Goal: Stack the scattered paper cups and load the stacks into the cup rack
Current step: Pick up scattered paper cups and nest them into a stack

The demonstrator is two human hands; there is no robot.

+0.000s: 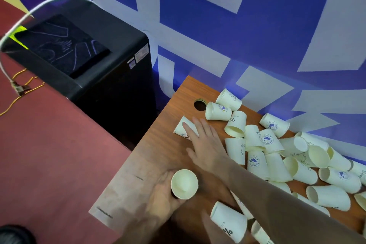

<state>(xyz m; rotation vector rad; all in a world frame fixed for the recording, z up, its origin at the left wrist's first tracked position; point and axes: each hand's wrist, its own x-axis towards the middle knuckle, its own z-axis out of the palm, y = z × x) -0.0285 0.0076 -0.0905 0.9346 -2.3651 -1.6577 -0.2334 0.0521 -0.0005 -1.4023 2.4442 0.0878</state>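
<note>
Now, head view:
Left hand (pixel 160 194): closed around an upright paper cup (pixel 184 183), at 6 o'clock.
Right hand (pixel 204 140): fingers spread flat, touching a tipped cup (pixel 183 127).
Scattered cups (pixel 277 154): heaped on wooden table (pixel 158 154), 3 to 4 o'clock.

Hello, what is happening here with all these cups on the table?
A person is gathering paper cups. The left hand holds one cup upright near the table's front edge. The right hand reaches across and lies on a tipped cup at the far left. Many loose cups lie scattered to the right. No cup rack is in view.
</note>
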